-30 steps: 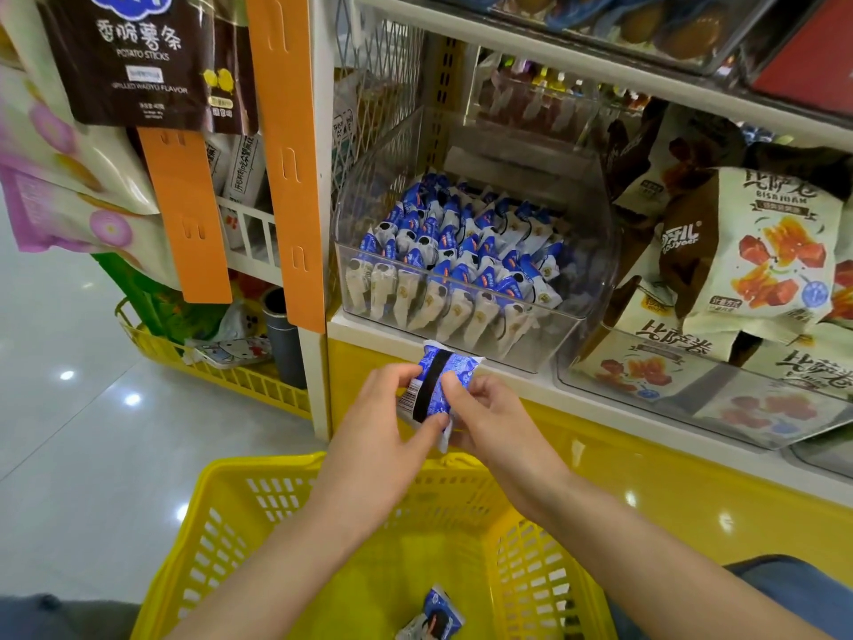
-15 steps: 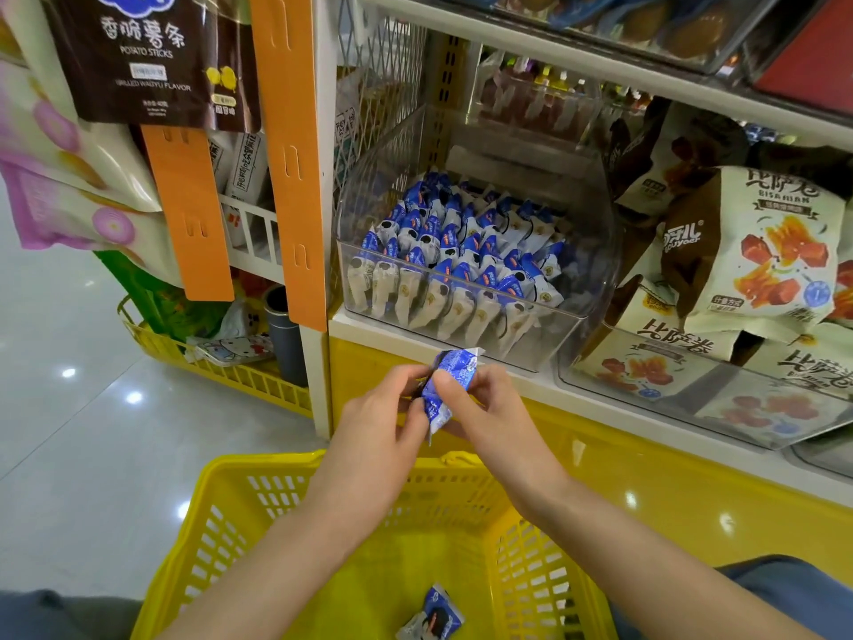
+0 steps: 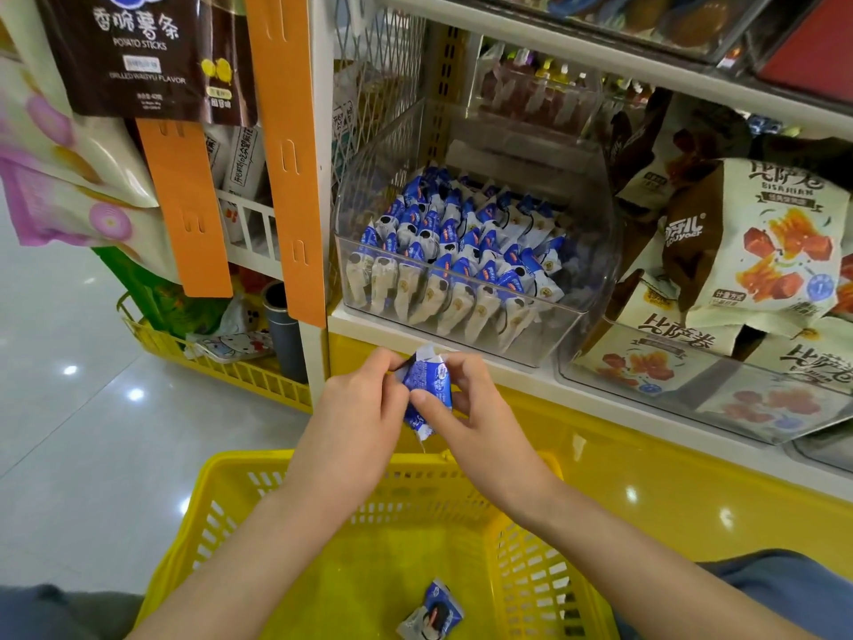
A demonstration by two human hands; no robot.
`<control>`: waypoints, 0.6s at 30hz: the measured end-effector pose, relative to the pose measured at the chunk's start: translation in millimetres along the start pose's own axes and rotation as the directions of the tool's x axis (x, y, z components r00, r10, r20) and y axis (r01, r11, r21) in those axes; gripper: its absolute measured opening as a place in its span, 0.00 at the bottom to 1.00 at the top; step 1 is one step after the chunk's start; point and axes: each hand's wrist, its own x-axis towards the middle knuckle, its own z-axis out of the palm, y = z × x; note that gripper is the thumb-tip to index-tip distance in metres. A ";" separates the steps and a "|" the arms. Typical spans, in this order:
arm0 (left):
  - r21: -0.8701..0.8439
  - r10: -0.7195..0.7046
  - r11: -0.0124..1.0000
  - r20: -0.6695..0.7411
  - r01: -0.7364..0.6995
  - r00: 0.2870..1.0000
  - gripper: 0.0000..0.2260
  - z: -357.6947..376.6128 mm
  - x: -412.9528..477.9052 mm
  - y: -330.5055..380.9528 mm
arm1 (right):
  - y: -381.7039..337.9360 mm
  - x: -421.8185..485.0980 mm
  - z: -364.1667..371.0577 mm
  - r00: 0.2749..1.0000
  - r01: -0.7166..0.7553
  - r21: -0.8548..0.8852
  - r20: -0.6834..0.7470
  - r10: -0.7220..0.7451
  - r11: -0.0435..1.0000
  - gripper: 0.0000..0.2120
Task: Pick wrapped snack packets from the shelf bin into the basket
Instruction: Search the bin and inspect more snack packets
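Closest to me was the yellow slotted plastic basket [image 3: 240, 459], with one blue-and-white wrapped snack packet [image 3: 431, 612] lying on its floor. Right above it, the left hand [image 3: 355, 408] at 9 o'clock and the right hand [image 3: 480, 413] at 3 both pinched a crinkly blue foil packet [image 3: 427, 385]. Its long axis ran about 12-to-6, so I'd guess the drop was straight toward 6. The clear plastic shelf bin [image 3: 595, 242] sat at 12, well stocked.

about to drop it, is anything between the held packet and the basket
Nothing visible does. The left hand and right hand pinch the blue packet above the far rim of the yellow basket, whose top is open.
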 end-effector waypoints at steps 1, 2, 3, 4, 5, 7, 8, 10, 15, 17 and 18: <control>-0.002 -0.007 1.000 0.004 0.007 1.000 0.06 0.1 0.0 0.2 | 0.4 0.1 -0.2 1.000 0.016 -0.020 0.001 -0.016 1.000 0.14; -0.010 -0.009 1.000 0.013 0.009 1.000 0.06 -0.6 -0.3 0.8 | 0.2 -0.2 -0.6 0.999 0.034 -0.044 0.003 -0.034 0.998 0.14; -0.023 -0.003 1.000 0.019 0.003 1.000 0.06 -1.5 -0.4 1.5 | 0.0 -0.4 -0.8 0.999 0.049 -0.068 0.008 -0.049 0.996 0.14; -0.030 0.009 1.000 0.020 -0.009 1.000 0.07 -2.7 -0.6 2.1 | -0.2 -0.7 -0.9 0.998 0.061 -0.087 0.015 -0.060 0.994 0.15; -0.022 0.028 0.999 0.019 -0.028 0.999 0.07 -3.6 -0.3 2.5 | 0.0 -0.9 -0.9 0.997 0.072 -0.100 0.023 -0.070 0.992 0.15; 0.029 0.080 0.996 0.013 -0.080 0.997 0.07 -4.7 0.0 2.7 | 0.0 -1.4 -0.6 0.995 0.093 -0.124 0.047 -0.088 0.988 0.15; 0.048 0.097 0.994 0.003 -0.097 0.995 0.07 -4.7 0.2 2.1 | -0.4 -1.5 -1.0 0.994 0.102 -0.135 0.061 -0.095 0.985 0.15; 0.025 0.078 0.997 -0.027 -0.078 0.997 0.06 -4.0 2.1 0.1 | -1.4 -1.2 -1.8 0.992 0.105 -0.123 0.087 -0.094 0.987 0.15; -0.118 -0.034 0.993 -0.028 0.031 0.999 0.04 1.1 6.7 -1.8 | -2.9 1.8 -1.6 0.998 -0.053 0.102 0.029 0.050 0.993 0.11; -0.125 -0.042 0.991 0.049 0.048 0.998 0.08 5.4 3.2 -0.2 | -2.8 4.3 -3.4 0.988 -0.147 0.226 -0.011 0.153 0.963 0.12; -0.100 -0.035 0.994 0.086 0.044 0.996 0.11 8.3 1.2 -0.3 | -2.5 5.0 -4.7 0.983 -0.175 0.247 -0.014 0.184 0.953 0.13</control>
